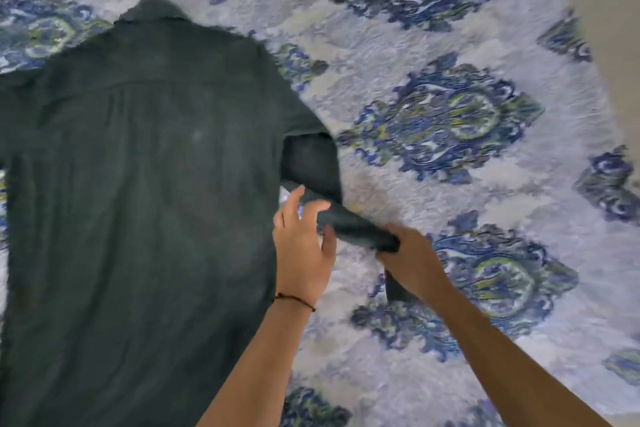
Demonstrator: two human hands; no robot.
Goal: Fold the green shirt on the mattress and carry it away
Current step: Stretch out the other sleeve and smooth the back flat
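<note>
The dark green shirt (138,184) lies spread flat, back side up, on the left half of the mattress (415,38), its collar pointing away from me. Its right sleeve (311,163) bends down toward me at the shirt's right edge. My right hand (412,260) is closed around the sleeve's cuff end, lifted a little off the cover. My left hand (303,246) rests by the shirt's right side seam, fingers spread and touching the sleeve just below the bend. The shirt's left sleeve is out of frame.
A white quilted cover with blue and green medallion patterns covers the mattress. Its right edge (568,3) runs diagonally at the upper right, with beige floor (609,10) beyond. A thin dark band circles my left wrist.
</note>
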